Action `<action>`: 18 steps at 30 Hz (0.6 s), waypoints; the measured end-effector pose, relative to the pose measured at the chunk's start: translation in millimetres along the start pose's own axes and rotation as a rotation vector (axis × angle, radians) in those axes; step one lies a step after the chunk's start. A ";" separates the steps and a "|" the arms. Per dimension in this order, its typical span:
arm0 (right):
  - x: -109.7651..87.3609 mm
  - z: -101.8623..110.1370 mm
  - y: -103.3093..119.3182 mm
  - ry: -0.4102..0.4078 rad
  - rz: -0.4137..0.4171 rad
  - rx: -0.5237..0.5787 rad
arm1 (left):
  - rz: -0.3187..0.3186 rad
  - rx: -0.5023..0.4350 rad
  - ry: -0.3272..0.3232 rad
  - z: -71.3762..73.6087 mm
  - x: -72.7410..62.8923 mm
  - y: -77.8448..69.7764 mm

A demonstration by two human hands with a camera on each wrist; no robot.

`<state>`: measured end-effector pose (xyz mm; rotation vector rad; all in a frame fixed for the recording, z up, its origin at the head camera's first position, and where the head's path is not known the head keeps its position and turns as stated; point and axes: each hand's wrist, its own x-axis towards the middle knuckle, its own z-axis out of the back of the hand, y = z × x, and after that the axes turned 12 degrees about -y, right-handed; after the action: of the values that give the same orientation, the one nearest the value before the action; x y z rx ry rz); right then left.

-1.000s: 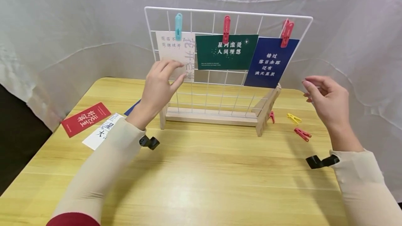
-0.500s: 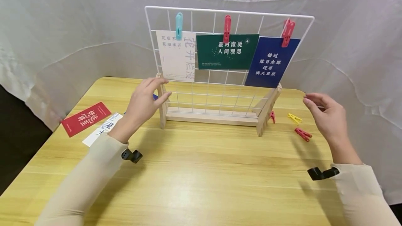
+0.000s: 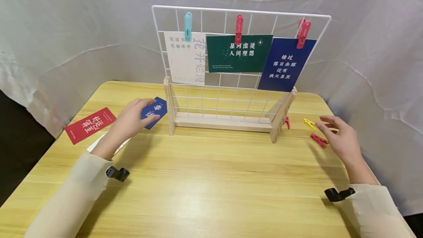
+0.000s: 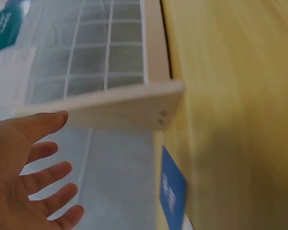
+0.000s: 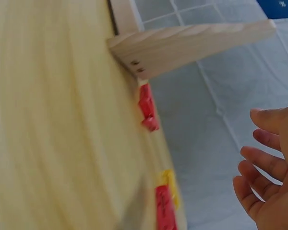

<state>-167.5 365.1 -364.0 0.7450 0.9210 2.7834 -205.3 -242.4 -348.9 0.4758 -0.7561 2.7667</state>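
Note:
My left hand (image 3: 129,117) hovers over the cards at the left, its fingers apart and holding nothing. Just past its fingertips lies a blue card (image 3: 158,108); a white card (image 3: 96,143) is mostly hidden beneath the wrist, and a red card (image 3: 90,125) lies farther left. At the right, my right hand (image 3: 342,139) is above the table with loosely bent, bare fingers. Closest to it are a yellow clothespin (image 3: 309,123) and a red clothespin (image 3: 319,140). Another red clothespin (image 3: 286,122) is partly behind the rack's right leg.
A white wire grid rack (image 3: 228,100) stands on a wooden base (image 3: 224,123). Clothespins hold a white card (image 3: 185,61), a green card (image 3: 240,61) and a navy card (image 3: 281,69) on it. Pale cloth (image 3: 82,17) hangs behind the table (image 3: 205,186).
My left hand has come down and left, away from the hanging white card to the cards on the table. My right hand has dropped toward the loose clothespins.

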 end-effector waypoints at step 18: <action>-15.4 -10.4 -41.5 0.133 -0.096 -0.034 | 0.188 0.042 0.232 -0.2 -25.4 73.1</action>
<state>-160.9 389.2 -402.0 0.5013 0.9026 2.7835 -204.3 -307.2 -391.3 0.0907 -0.7211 2.9462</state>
